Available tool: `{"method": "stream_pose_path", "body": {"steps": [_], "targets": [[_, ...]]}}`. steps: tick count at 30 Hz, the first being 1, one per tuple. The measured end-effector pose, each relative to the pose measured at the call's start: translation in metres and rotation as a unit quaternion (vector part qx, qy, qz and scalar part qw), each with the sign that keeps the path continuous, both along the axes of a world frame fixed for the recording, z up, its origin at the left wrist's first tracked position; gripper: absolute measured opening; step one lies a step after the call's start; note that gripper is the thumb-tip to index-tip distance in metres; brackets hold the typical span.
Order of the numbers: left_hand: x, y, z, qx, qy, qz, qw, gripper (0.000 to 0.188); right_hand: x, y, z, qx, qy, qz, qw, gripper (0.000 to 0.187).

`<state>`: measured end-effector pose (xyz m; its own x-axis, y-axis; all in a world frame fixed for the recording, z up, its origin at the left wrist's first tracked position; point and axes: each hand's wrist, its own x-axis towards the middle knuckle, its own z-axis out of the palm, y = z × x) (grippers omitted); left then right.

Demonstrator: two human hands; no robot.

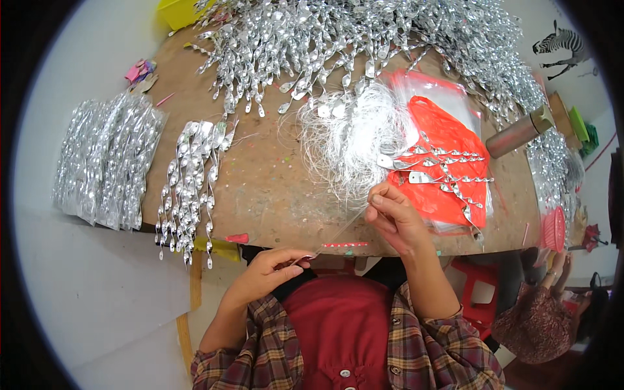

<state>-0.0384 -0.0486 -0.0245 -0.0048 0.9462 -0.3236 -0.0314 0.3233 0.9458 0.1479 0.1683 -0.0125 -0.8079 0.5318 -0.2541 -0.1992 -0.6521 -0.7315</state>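
Note:
A thin clear string [344, 229] runs taut between my two hands at the table's near edge. My right hand [398, 220] pinches its upper end between thumb and fingertips, raised over the table. Lower and to the left, my left hand [274, 268] is closed on the string's other end; a small shiny bit shows at its fingertips, too small to name. Just beyond my right hand lies a tangled heap of white string [357, 133]. Several twisted silver spiral strips [448, 179] rest on a red plastic bag [426, 120] to the right.
A large pile of silver spirals [312, 39] covers the far side. More spirals [188, 175] hang over the near left edge, beside bagged ones [107, 162]. A metal flask [520, 132] lies to the right. Another person [539, 318] sits beyond a red stool [474, 289].

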Motion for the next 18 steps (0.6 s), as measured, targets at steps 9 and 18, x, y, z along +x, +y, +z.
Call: {"method": "stream_pose_path", "body": {"steps": [9,18], "targets": [[0.017,0.039,0.026,0.075,-0.147,-0.095,0.982,0.045,-0.001,-0.014,0.009,0.021,-0.014,0.048,0.999,0.007],[0.048,0.071,0.027,0.169,0.182,0.191,0.950,0.008,0.010,-0.018,0.025,0.182,-0.097,0.007,0.978,0.008]]}}
